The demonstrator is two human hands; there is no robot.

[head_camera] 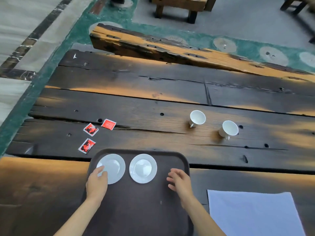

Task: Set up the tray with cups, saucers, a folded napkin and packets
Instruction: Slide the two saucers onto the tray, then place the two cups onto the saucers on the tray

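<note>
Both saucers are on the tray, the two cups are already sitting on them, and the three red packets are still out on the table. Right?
Not quite. The head view shows the two cups on the table beyond the tray, not on the saucers, which are bare. The red packets are indeed on the table.

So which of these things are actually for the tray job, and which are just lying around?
For the job:
tray
two saucers
two white cups
three red packets
unfolded napkin

Just there:
wooden table
wooden bench
stool
</note>
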